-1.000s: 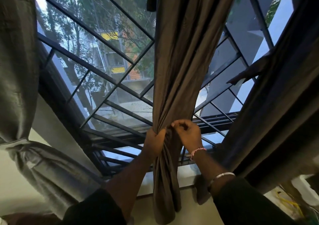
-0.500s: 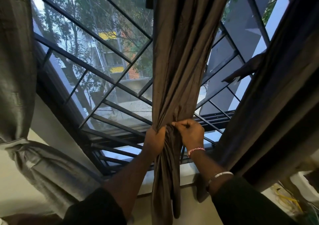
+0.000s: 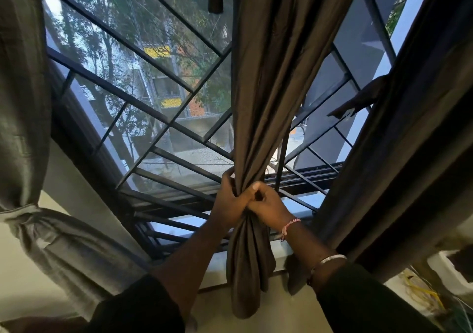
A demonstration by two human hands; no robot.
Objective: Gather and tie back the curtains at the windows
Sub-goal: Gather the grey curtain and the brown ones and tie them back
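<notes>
Head cam, looking up at window w/ black metal grille (image 3: 143, 118). Center: dark brown curtain (image 3: 276, 77) hangs from top of frame, bunched tight at mid-height, tail end drooping below the hands past the window sill (image 3: 284, 249). Left hand (image 3: 230, 199) wraps the gathered cloth from the left, fingers curled round the bunch. Right hand (image 3: 268, 202) grips same bunch from the right, fingers curled in, thumb on top; the two hands touch each other at the front of the bunch. Right wrist has a pink-white thread band (image 3: 289, 226), metal bangle (image 3: 330, 259) further up forearm. Both arms in black sleeves (image 3: 138, 307).

Left edge: grey curtain (image 3: 23, 89), already cinched w/ a knot or tie at its low part, lower cloth flaring toward the bottom of frame. Right side: another dark curtain (image 3: 409, 153) hanging loose, just beside right forearm. Bottom-right corner: yellow wires (image 3: 419, 291) on something pale, prob a ledge, too blurry to tell. Outside thru glass: trees, building w/ yellow and orange panels (image 3: 163, 77).
</notes>
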